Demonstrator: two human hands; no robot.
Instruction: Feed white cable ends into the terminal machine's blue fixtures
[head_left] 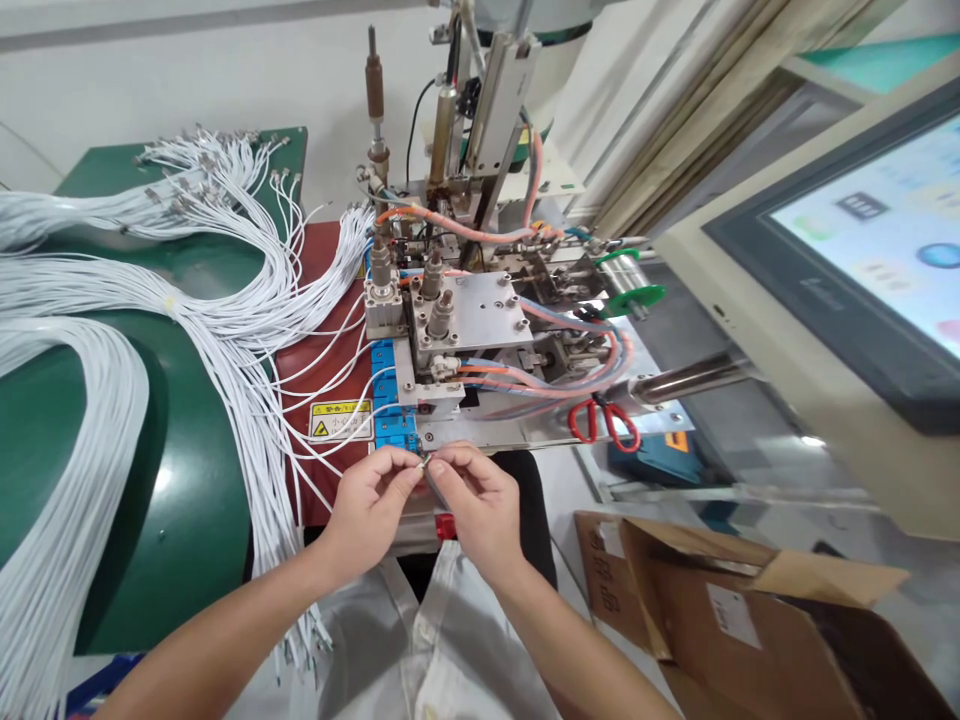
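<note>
My left hand (pixel 375 505) and my right hand (pixel 480 505) meet just in front of the machine's near edge, both closed in a pinch. Between the fingertips is a small cable end (pixel 425 462), mostly covered by the fingers. Close beyond my left hand is a blue slotted fixture (pixel 394 400), with the ends of several white cables (pixel 330 350) running into it. A large bundle of white cables (pixel 240 420) hangs over the table edge to the left. The metal wire-processing machine (pixel 472 310) stands directly ahead.
More cable bundles lie on the green table (pixel 191 500). Red-handled scissors (pixel 604 422) rest at the machine's front right, near a solder wire spool (pixel 626 280). A touchscreen (pixel 885 220) juts in at right, above an open cardboard box (pixel 735 620). A warning label (pixel 341 420) is on the red surface.
</note>
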